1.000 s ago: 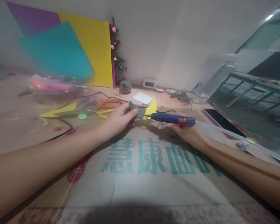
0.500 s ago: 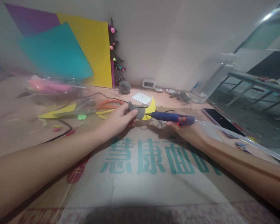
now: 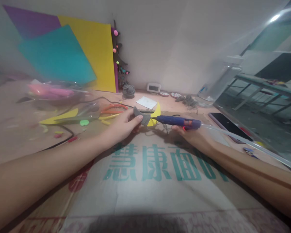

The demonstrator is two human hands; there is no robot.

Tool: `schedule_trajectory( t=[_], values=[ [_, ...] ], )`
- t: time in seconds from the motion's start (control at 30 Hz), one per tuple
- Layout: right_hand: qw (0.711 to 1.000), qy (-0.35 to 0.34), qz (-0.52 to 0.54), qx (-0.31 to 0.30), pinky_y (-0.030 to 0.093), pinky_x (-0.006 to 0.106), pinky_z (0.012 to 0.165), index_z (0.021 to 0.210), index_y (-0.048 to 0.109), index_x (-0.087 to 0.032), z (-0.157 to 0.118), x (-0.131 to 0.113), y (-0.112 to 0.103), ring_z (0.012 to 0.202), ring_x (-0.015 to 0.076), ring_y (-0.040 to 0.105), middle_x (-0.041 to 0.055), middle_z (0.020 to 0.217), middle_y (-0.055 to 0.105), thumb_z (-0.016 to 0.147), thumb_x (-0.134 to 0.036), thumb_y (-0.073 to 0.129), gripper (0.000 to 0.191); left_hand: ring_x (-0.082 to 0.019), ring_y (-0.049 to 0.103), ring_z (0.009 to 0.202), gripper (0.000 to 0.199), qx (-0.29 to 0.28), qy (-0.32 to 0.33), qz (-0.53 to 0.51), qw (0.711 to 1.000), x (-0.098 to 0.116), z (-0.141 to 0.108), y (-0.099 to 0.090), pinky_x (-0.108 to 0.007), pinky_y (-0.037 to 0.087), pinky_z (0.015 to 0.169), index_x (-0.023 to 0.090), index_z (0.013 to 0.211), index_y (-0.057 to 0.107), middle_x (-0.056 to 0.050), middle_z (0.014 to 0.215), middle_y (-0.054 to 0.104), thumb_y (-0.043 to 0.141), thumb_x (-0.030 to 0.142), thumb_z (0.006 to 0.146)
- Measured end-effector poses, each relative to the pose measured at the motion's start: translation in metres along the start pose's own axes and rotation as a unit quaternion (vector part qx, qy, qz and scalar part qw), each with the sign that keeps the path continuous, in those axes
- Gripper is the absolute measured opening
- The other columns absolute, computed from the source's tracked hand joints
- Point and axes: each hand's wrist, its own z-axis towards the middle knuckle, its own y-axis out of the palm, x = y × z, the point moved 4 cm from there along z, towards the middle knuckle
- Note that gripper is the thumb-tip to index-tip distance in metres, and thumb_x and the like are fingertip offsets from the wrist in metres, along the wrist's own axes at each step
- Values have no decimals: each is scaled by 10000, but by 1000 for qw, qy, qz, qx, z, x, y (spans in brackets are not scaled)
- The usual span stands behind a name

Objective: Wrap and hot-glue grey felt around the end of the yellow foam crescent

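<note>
Between the thumb and fingers of my left hand (image 3: 129, 122) is a crescent-shaped piece, part grey yarn wrap (image 3: 143, 117) and part bare yellow crescent (image 3: 156, 114). My right hand (image 3: 191, 134) is closed around a blue hot glue gun (image 3: 172, 121), with a small red light glowing at its underside. The gun's nozzle points left and meets the yellow part near the edge of the grey wrap. A long clear glue stick (image 3: 235, 137) trails out of its rear. Loose grey yarn (image 3: 163, 127) hangs below the crescent.
Cardboard (image 3: 150, 194) with green lettering lies under my hands. At left are orange-handled scissors (image 3: 113, 108), yellow scraps (image 3: 65, 116) and a black cord (image 3: 63, 142). A phone (image 3: 229, 127) lies right, near a clear bottle (image 3: 217, 85). Coloured sheets (image 3: 58, 55) lean on the wall.
The view has shifted very slightly. Both hands keep their holds, and the nozzle stays at the crescent, with the glue gun's tip a touch nearer the grey wrap.
</note>
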Motion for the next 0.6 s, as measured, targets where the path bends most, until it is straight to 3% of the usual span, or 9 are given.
schedule_trajectory(
  t=[0.1, 0.3, 0.47, 0.6],
  values=[
    [999, -6, 26, -29, 532, 347, 595, 743, 644, -254, 0, -4, 2, 649, 218, 628, 9, 685, 637, 745, -491, 645, 237, -126, 538, 585, 192, -1, 4, 22, 1000, 1, -1, 0, -250, 424, 547, 188, 819, 488, 31, 641, 553, 522, 353, 912],
    [999, 37, -31, -10, 527, 395, 673, 711, 591, -243, -1, 2, 0, 706, 257, 627, 47, 715, 614, 733, -517, 669, 286, -131, 539, 587, 202, -1, 10, 24, 1000, 2, -1, 0, -251, 420, 544, 191, 818, 487, 31, 641, 555, 526, 366, 910],
    [1000, 4, -22, -19, 491, 383, 628, 667, 550, -249, 1, -3, -2, 643, 238, 582, 33, 633, 576, 743, -563, 634, 334, -137, 548, 590, 208, -2, 14, 22, 1000, 3, -2, 1, -256, 420, 553, 189, 810, 488, 25, 639, 559, 535, 366, 907],
    [999, 21, -24, -9, 472, 377, 629, 662, 512, -244, 1, -1, -2, 692, 248, 577, 44, 652, 557, 708, -561, 647, 347, -139, 550, 597, 210, -6, 15, 26, 1000, 1, -2, 0, -256, 422, 559, 188, 827, 496, 24, 649, 562, 529, 377, 912]
  ],
)
